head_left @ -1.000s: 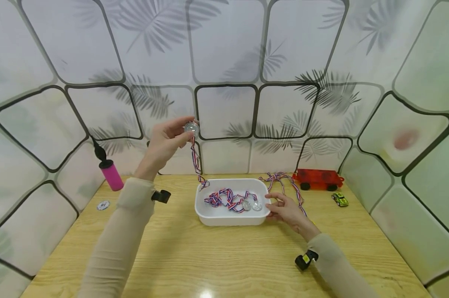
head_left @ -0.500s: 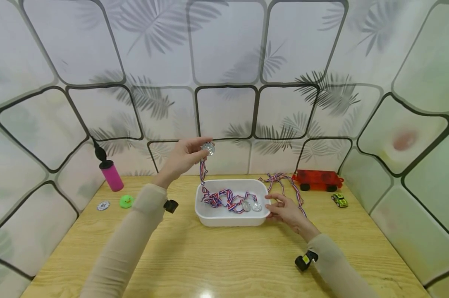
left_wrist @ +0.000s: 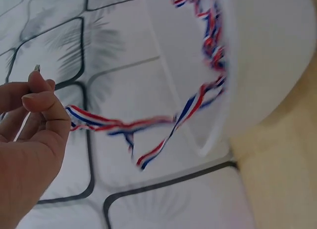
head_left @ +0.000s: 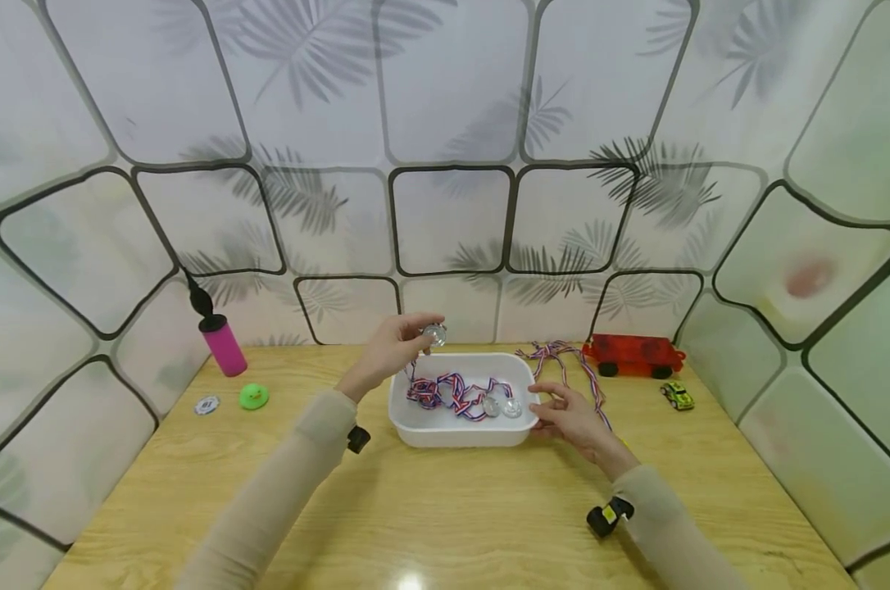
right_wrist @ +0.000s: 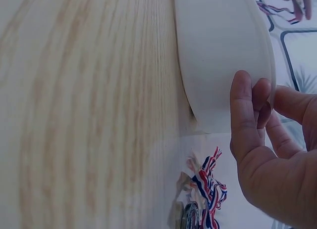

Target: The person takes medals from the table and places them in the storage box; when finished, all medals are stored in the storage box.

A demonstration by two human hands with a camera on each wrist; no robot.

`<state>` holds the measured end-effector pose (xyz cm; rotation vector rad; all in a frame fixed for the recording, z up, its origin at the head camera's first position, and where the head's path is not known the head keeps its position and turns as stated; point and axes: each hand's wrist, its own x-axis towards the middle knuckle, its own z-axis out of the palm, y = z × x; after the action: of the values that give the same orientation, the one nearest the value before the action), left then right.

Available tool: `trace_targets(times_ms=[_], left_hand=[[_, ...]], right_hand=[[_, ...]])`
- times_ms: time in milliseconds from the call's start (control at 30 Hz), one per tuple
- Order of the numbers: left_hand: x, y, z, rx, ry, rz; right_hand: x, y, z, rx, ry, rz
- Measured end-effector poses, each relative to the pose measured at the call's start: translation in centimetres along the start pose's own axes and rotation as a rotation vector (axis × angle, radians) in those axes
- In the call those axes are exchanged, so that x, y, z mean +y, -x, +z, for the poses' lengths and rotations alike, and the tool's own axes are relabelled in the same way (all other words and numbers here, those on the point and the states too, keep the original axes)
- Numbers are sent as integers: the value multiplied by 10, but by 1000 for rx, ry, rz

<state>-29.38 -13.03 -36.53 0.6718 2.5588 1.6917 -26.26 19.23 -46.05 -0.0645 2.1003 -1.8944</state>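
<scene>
Three medals show in head view: two lie in the white tray (head_left: 415, 426); left hand (head_left: 389, 351) pinches the silver medal (head_left: 434, 333) above the tray's 11 o'clock, ribbon (head_left: 415, 378) trailing in. Right hand (head_left: 570, 416), fingers relaxed, touches the tray's 3 o'clock wall.

L wrist: ribbon (left_wrist: 148, 122) limp, light; grip the stiff disc.

R wrist: fingertips (right_wrist: 242, 98) rest on the rim.

Wooden table (head_left: 445, 508) bears tray (head_left: 460, 433), pump (head_left: 222, 346), cars (head_left: 633, 356).

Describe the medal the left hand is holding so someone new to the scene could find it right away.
Start at the white tray in the middle of the wooden table. Just above its back left corner, the left hand pinches a round silver medal. Unlike the two medals lying in the tray, it is held in the air, its striped ribbon trailing down into the tray.
</scene>
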Motion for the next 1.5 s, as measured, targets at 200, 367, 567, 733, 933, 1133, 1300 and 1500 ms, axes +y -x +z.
trace_targets(times_ms=[200, 367, 567, 733, 933, 1133, 1300, 1500], left_hand=[[-21, 4, 25, -17, 6, -97], [-34, 5, 49, -1, 20, -146], [-40, 5, 77, -37, 27, -157], [-47, 5, 87, -109, 52, -203], [-56, 1, 87, -144, 38, -290], [-63, -6, 87, -179, -1, -295], [-61, -7, 91, -199, -16, -293], [-61, -6, 96, -214, -126, -237]], right_hand=[[-6, 0, 1, -16, 7, -14], [-5, 0, 1, -20, -1, -10], [-3, 1, 1, -20, -5, -5], [-2, 0, 1, -14, 3, 3], [-2, 0, 0, -12, 25, 5], [-2, -1, 0, -5, 17, 0], [-1, 0, 0, -8, 15, 0], [-1, -1, 0, -8, 13, -6]])
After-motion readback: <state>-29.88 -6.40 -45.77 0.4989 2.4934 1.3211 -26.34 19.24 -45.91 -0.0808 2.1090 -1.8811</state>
